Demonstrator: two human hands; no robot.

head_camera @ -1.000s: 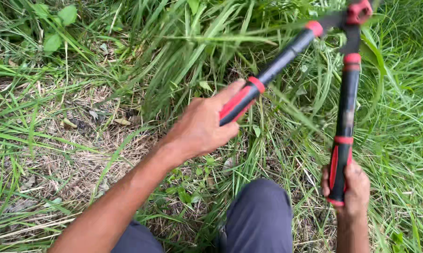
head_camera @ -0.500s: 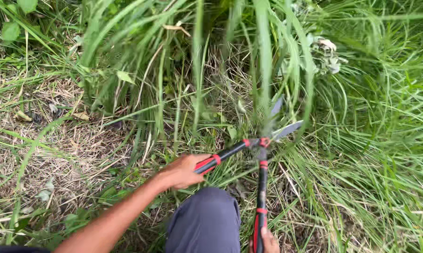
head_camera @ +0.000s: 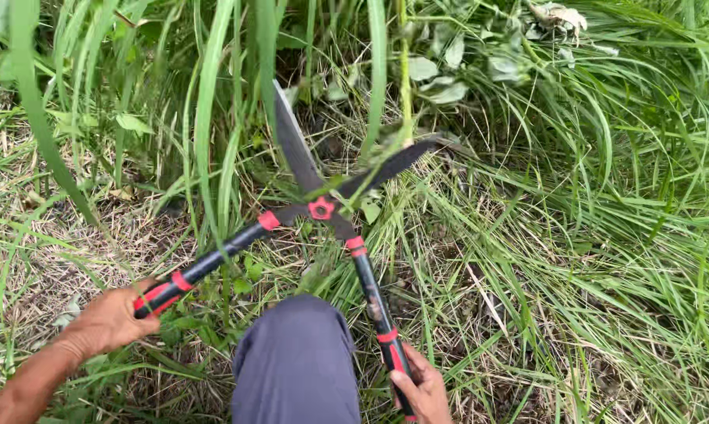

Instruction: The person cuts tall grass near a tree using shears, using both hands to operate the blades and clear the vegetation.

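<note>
The left hand is curled tight around the end of one handle of the big garden shears; its fingers wrap over the red and black grip, so the hand is closed on it; the back of the hand faces up. The right hand is closed around the end of the other handle, low down at the bottom edge of the view; its fingers fold over the red grip and part of the hand is cut off by the edge. The two hands are well apart from each other, one on each side of the knee in grey-blue trousers; the knee sits between the handles and below the red bolt where the shears cross.

The shears lie spread wide like a big letter X; the handles run down and outward from the red bolt, one to each hand; the two dark blades point up and away from the bolt and stand open. Thin green stalks stand between the open blades, just above the bolt; a few green blades of grass hang in front of the shears and hide bits of them. Tall green grass grows to the right of the shears and above them; dry yellow grass lies flat on the ground to the left of the shears, near the left hand.
</note>
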